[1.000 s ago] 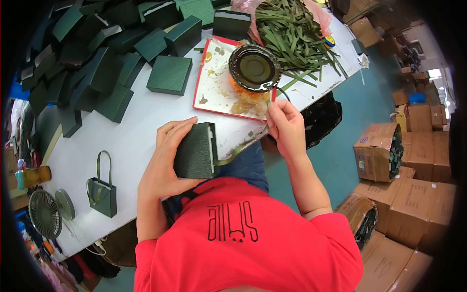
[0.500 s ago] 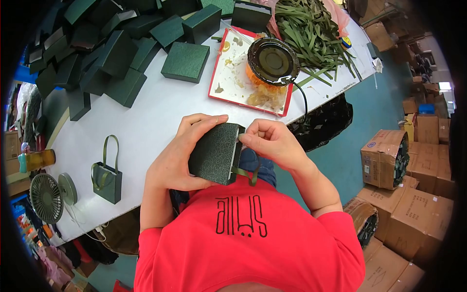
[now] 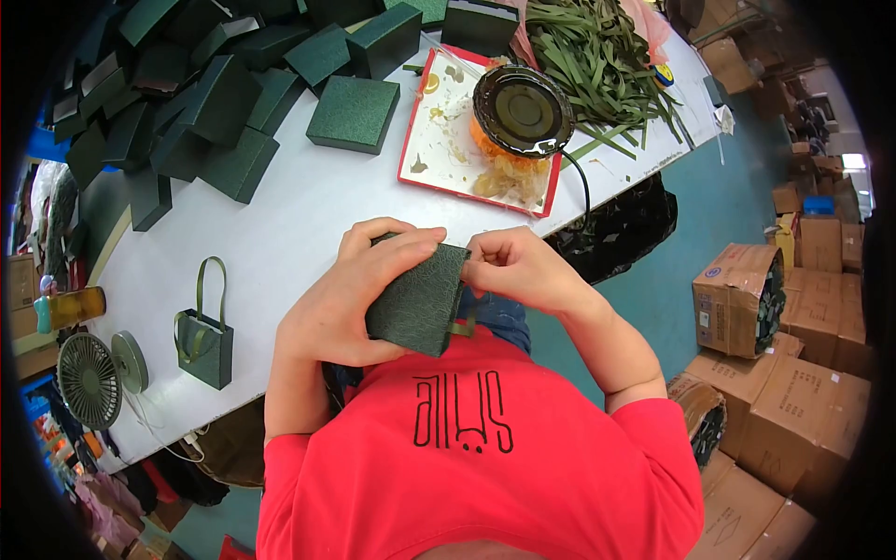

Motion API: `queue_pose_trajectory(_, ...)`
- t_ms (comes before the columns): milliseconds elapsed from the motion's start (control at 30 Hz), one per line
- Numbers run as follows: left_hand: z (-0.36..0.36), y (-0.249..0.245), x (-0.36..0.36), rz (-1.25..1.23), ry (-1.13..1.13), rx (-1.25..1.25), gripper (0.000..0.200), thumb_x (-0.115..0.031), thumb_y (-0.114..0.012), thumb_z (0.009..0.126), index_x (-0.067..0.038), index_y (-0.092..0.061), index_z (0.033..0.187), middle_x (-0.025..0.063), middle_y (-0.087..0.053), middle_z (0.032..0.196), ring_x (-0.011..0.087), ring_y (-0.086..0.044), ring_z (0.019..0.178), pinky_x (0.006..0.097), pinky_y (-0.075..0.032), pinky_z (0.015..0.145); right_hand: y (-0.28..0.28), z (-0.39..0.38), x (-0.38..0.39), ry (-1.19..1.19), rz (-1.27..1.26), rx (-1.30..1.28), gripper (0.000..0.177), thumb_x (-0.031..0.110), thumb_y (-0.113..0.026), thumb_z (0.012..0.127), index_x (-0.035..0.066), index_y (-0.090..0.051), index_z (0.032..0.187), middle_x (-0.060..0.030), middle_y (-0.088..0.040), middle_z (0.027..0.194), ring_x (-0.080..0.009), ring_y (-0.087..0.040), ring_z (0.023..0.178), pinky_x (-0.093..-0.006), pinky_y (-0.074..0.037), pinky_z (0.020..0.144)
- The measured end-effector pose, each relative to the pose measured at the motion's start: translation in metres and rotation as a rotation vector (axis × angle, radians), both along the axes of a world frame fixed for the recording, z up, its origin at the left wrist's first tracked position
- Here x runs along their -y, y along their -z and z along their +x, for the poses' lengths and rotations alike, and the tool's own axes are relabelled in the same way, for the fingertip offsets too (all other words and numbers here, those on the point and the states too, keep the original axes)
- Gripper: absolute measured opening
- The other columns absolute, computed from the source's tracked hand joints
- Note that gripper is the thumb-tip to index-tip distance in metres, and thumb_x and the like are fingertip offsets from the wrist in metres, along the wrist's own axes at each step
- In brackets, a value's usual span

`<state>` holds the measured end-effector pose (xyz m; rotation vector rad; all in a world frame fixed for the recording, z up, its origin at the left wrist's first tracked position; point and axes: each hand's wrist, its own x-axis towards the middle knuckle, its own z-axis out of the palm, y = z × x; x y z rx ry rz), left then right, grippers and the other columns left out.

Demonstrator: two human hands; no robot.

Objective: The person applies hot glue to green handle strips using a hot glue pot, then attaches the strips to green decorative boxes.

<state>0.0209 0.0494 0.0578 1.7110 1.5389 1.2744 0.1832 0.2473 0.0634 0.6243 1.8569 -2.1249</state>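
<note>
My left hand [image 3: 327,289] wraps around a small dark green gift bag [image 3: 417,301] with a textured face, its fingers over the top edge and its thumb along the bottom. A short piece of green ribbon [image 3: 461,328] shows at the bag's lower right edge. At the upper right edge, my right hand [image 3: 511,266] is closed in a pinch against the opening. Its fingertips are partly hidden, and what they hold cannot be made out. On the table to the left stands a similar green bag [image 3: 204,347] with two ribbon handles.
Many green boxes [image 3: 353,114] are piled at the back left. A glue pot [image 3: 523,110] with a cord sits on a red-rimmed tray [image 3: 403,154], beside a heap of green ribbons [image 3: 597,70]. A fan [image 3: 89,381] stands left; cartons [image 3: 789,411] are stacked right.
The bag has turned slightly in my left hand, showing less of its right side. My right fingers have curled tighter at its edge, and less of the ribbon shows.
</note>
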Motion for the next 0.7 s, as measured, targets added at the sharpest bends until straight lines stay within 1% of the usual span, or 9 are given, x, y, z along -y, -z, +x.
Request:
queue_pose_trajectory(33, 0.0, 0.0, -0.001, -0.002, 0.009, -0.031, 0.092, -0.011, -0.083, 0.057, -0.009, -0.045, 0.141, 0.0128, -0.051, 0.144, 0.039, -0.04, 0.133, 0.0484, -0.035, 0.108, 0.009, 0.002, 0.0, 0.005, 0.003, -0.03, 0.027, 0.018, -0.067, 0.093, 0.002, -0.059, 0.073, 0.0009, -0.058, 0.064, -0.003, -0.051, 0.062, -0.0218, -0.04, 0.056)
queue_pose_trajectory(133, 0.001, 0.001, -0.001, -0.02, 0.0, -0.077, 0.09, -0.012, -0.083, 0.058, -0.008, -0.046, 0.14, 0.0127, -0.051, 0.144, 0.0392, -0.041, 0.131, 0.0478, -0.036, 0.107, 0.022, 0.003, 0.001, 0.009, -0.002, -0.092, 0.023, 0.018, -0.066, 0.094, 0.001, -0.062, 0.078, 0.0001, -0.061, 0.069, -0.0031, -0.052, 0.063, -0.0221, -0.042, 0.057)
queue_pose_trajectory(233, 0.0, 0.001, 0.001, -0.017, -0.067, -0.027, 0.1, -0.01, -0.087, 0.052, -0.012, -0.044, 0.142, 0.0152, -0.052, 0.143, 0.0383, -0.043, 0.13, 0.0485, -0.036, 0.108, 0.005, -0.001, -0.005, 0.011, -0.064, -0.01, 0.017, 0.016, -0.062, 0.097, 0.0, -0.067, 0.093, -0.0022, -0.067, 0.08, -0.0021, -0.049, 0.059, -0.0203, -0.039, 0.054)
queue_pose_trajectory(333, -0.003, 0.004, 0.004, 0.038, -0.112, 0.008, 0.1, -0.012, -0.087, 0.052, -0.012, -0.044, 0.143, 0.015, -0.052, 0.143, 0.0384, -0.042, 0.131, 0.0486, -0.034, 0.109, -0.008, 0.002, -0.006, 0.308, -0.172, -0.098, 0.021, 0.015, -0.057, 0.1, 0.0, -0.068, 0.109, -0.0046, -0.07, 0.092, -0.001, -0.043, 0.055, -0.0177, -0.034, 0.05)
queue_pose_trajectory(367, -0.002, 0.005, 0.004, 0.044, -0.117, 0.009, 0.101, -0.012, -0.086, 0.052, -0.012, -0.044, 0.143, 0.0149, -0.052, 0.143, 0.0383, -0.042, 0.131, 0.0485, -0.034, 0.11, 0.007, 0.006, -0.008, 0.419, -0.156, -0.181, 0.025, 0.016, -0.056, 0.101, -0.001, -0.066, 0.116, -0.0069, -0.072, 0.097, -0.0007, -0.038, 0.052, -0.0162, -0.03, 0.047)
queue_pose_trajectory(467, -0.003, 0.006, 0.003, 0.052, -0.122, 0.003, 0.101, -0.012, -0.086, 0.052, -0.011, -0.043, 0.143, 0.0147, -0.052, 0.143, 0.0381, -0.042, 0.132, 0.0484, -0.034, 0.11, 0.025, 0.009, -0.005, 0.712, -0.029, -0.335, 0.027, 0.018, -0.057, 0.101, -0.003, -0.066, 0.115, -0.0083, -0.072, 0.098, -0.0006, -0.038, 0.052, -0.0162, -0.031, 0.047)
queue_pose_trajectory(500, -0.003, 0.006, 0.004, 0.048, -0.12, -0.002, 0.101, -0.012, -0.086, 0.051, -0.011, -0.043, 0.143, 0.0147, -0.052, 0.143, 0.0381, -0.042, 0.132, 0.0484, -0.034, 0.11, 0.026, 0.01, -0.006, 0.773, -0.054, -0.381, 0.026, 0.016, -0.06, 0.1, -0.004, -0.066, 0.115, -0.0106, -0.072, 0.099, -0.0007, -0.039, 0.052, -0.0165, -0.031, 0.047)
queue_pose_trajectory(600, -0.002, 0.004, 0.003, 0.048, -0.111, -0.004, 0.098, -0.012, -0.087, 0.053, -0.01, -0.045, 0.142, 0.0122, -0.051, 0.145, 0.0389, -0.042, 0.13, 0.0476, -0.036, 0.108, 0.022, 0.012, -0.003, 0.859, 0.012, -0.422, 0.02, 0.011, -0.064, 0.097, -0.003, -0.066, 0.111, -0.0084, -0.071, 0.098, 0.0, -0.046, 0.057, -0.0162, -0.036, 0.051)
queue_pose_trajectory(700, -0.002, 0.003, 0.002, 0.039, -0.1, -0.011, 0.096, -0.011, -0.087, 0.053, -0.008, -0.045, 0.14, 0.0113, -0.05, 0.145, 0.0391, -0.042, 0.129, 0.0471, -0.037, 0.107, 0.019, 0.007, 0.009, 0.762, 0.078, -0.336, 0.019, 0.006, -0.067, 0.093, -0.002, -0.063, 0.11, -0.0043, -0.069, 0.098, 0.0005, -0.052, 0.065, -0.0165, -0.042, 0.057)
